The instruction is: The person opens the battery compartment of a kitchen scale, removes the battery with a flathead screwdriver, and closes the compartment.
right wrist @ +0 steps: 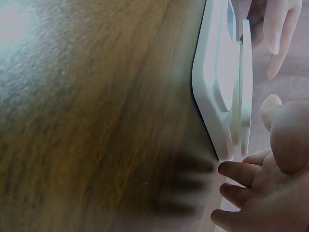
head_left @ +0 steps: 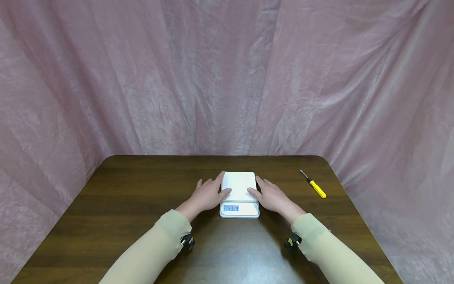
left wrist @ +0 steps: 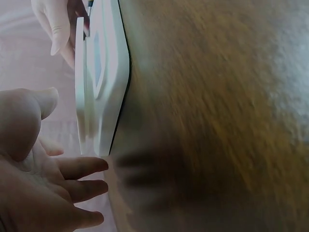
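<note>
One white scale (head_left: 239, 194) sits on the desk (head_left: 142, 197), its smooth square plate (head_left: 239, 184) above a round-cornered base (head_left: 249, 211) whose blue-tinted display (head_left: 231, 208) shows dark digits; your left grip (head_left: 208, 193) and right grip (head_left: 271, 195) flank it closely, fingers spread apart, thumbs reaching toward the plate.

Head view: bright, evenly lit, mostly sharp; light apparently from above. Pale glare on the near table (head_left: 227, 254); soft sheen on the curtain (head_left: 213, 86); dark shadows beneath the sleeves (head_left: 150, 246). Wrist views: dimmer, table grain smeared, glare at one outer edge. Soft-edged finger shadows beside left hand (left wrist: 36, 179) and right hand (right wrist: 277, 179). Curtain hazy.
</note>
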`<act>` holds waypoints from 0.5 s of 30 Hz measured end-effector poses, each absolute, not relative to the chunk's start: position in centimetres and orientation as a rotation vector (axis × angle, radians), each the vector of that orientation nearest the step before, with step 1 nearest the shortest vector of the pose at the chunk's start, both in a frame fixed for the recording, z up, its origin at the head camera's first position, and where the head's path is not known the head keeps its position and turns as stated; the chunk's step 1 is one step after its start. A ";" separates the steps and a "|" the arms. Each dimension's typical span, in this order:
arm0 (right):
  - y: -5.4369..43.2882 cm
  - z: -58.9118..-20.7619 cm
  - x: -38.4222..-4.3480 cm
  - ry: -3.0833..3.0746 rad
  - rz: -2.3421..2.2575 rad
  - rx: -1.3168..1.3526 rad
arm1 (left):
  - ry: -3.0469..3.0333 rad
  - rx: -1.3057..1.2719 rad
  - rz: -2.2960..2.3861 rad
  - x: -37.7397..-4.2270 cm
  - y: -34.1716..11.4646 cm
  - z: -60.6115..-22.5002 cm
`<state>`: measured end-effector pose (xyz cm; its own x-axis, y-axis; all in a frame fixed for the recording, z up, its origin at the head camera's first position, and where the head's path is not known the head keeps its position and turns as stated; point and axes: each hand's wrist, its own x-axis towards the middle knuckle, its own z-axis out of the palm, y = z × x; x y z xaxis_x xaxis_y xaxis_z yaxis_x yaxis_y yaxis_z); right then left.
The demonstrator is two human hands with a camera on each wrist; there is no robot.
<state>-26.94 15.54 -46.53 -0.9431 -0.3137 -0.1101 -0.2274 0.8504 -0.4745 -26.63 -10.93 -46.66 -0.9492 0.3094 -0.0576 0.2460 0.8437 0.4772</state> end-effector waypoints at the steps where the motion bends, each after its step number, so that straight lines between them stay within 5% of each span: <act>1: 15.5 -46.6 -27.0 2.842 -0.700 -0.427 | 2.885 0.437 0.721 -26.7 -10.9 -46.7; 15: 16.2 -50.3 -29.6 2.856 -0.811 -0.526 | 2.852 0.432 0.758 -27.2 -9.9 -47.0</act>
